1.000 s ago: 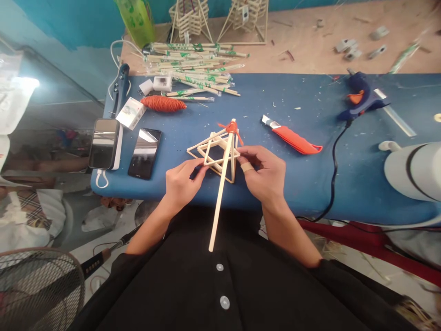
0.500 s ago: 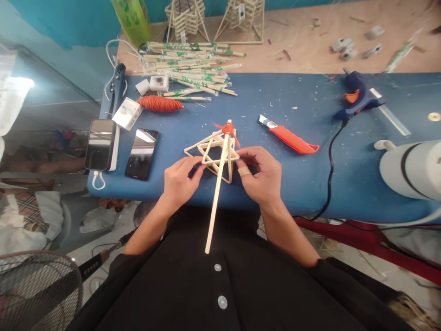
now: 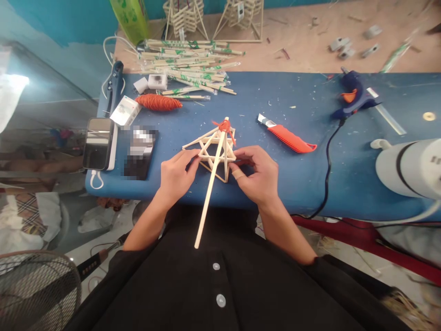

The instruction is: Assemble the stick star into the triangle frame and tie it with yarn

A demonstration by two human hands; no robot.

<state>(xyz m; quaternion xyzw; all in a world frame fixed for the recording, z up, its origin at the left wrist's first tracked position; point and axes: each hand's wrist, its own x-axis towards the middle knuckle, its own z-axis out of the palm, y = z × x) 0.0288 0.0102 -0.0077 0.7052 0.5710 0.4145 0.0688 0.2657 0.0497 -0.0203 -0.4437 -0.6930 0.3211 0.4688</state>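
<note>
A small frame of wooden chopsticks (image 3: 211, 157) stands at the front of the blue mat, its sticks crossing in triangles. Orange string (image 3: 225, 125) binds its top, and one long chopstick (image 3: 207, 202) slants from there toward my shirt. My left hand (image 3: 177, 177) pinches the frame's left corner between thumb and fingers. On the opposite side, my right hand (image 3: 257, 172), with a tan band round one finger, pinches the right corner. A utility knife (image 3: 289, 137) with an orange handle and its blade out lies to the right of the frame.
Wrapped chopsticks (image 3: 193, 69) lie in a heap behind, near a spool of orange string (image 3: 159, 102). Two phones (image 3: 99, 143) are at left. A blue glue gun (image 3: 354, 94) with its cord and a white container (image 3: 409, 168) stand right. A fan (image 3: 37, 289) is lower left.
The long chopstick's lower end has swung a little to the left. Both hands keep their pinch on the frame, and the whole view has shifted slightly.
</note>
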